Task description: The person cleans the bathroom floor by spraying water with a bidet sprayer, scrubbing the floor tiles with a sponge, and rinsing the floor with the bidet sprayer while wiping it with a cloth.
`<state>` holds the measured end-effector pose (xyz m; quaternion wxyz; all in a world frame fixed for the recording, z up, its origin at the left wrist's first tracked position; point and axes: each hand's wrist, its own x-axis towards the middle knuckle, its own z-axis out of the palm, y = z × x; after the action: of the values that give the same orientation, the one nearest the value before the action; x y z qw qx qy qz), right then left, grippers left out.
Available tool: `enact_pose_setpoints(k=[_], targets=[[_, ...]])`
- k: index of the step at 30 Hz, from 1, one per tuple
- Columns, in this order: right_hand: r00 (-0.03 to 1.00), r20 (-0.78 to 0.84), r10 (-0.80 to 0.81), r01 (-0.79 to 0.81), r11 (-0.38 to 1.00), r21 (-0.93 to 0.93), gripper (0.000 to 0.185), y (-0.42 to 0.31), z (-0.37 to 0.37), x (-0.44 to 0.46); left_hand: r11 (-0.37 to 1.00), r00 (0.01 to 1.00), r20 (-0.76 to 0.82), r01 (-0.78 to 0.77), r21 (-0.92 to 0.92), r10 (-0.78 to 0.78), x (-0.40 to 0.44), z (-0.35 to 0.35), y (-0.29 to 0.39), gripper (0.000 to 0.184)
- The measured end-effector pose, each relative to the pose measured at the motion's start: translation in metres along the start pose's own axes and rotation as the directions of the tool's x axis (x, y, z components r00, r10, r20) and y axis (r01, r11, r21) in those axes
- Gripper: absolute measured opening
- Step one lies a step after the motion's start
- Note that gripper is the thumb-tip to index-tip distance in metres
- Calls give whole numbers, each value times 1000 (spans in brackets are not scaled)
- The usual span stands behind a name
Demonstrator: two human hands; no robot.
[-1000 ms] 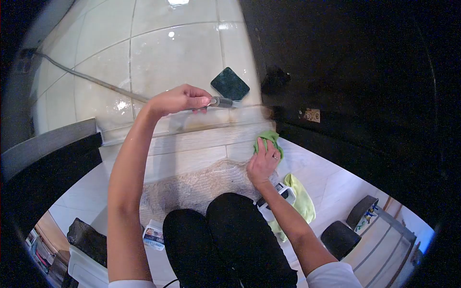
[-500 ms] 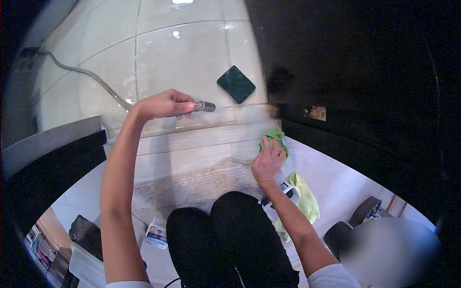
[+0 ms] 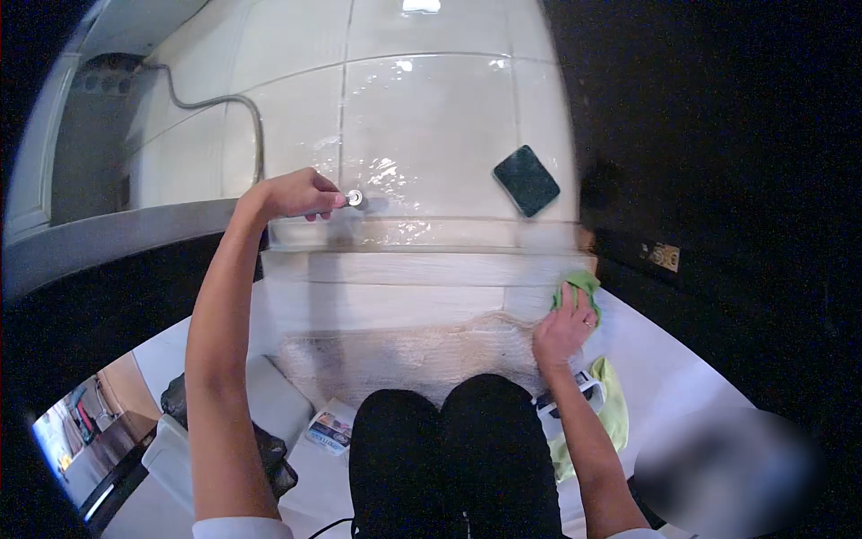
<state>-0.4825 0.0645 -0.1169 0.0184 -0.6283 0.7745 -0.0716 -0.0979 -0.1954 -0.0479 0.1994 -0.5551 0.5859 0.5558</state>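
My left hand [image 3: 305, 195] is closed around a metal hand sprayer [image 3: 356, 198] above the wet tiled floor [image 3: 431, 117]. Its flexible hose [image 3: 258, 126] curves away toward the far left. With bent fingers, my right hand [image 3: 566, 332] grips a crumpled green cloth [image 3: 584, 286] against the right end of the pale sill [image 3: 404, 269]. A dark green scouring pad [image 3: 527, 181] lies flat on the tiles beyond that hand.
A beige mat [image 3: 386, 355] lies between the sill and my knees. Near my right forearm is a yellow-green cloth [image 3: 612, 409], beside a partly hidden white item. A white labelled pack [image 3: 330, 427] stands left of my legs. Dark panels [image 3: 682, 162] border the right side.
The view has shifted left, so things appear farther right. My left hand has moved left over the tiles, and the sprayer head has turned. The right hand stays on the green cloth.
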Motion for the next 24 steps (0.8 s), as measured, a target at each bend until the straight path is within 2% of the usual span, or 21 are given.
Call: enact_pose_setpoints(k=[6,8,9,14,16,18,24], targets=[[999,-35,-18,18,1000,11,49,4,3,-2,984,991,-12,131,124,-131,-17,-10,0,39],[999,-32,-22,23,1000,18,49,8,7,-3,944,980,11,188,272,-199,-15,-11,1,42],[999,-32,-24,25,999,20,49,8,8,-3,943,978,8,201,266,-211,-13,-10,2,42],[999,-20,-30,30,1000,-9,49,6,5,-3,841,948,10,278,465,-319,-4,-7,8,48],[999,-15,-31,31,999,-4,49,6,5,-3,832,949,-2,278,480,-316,-2,-12,3,48],[998,-40,-52,51,998,-30,48,6,5,-3,789,925,-66,356,501,-375,-4,-17,3,47],[997,-55,-57,55,998,-30,47,4,4,-2,716,889,-74,410,565,-451,-12,-27,9,44]])
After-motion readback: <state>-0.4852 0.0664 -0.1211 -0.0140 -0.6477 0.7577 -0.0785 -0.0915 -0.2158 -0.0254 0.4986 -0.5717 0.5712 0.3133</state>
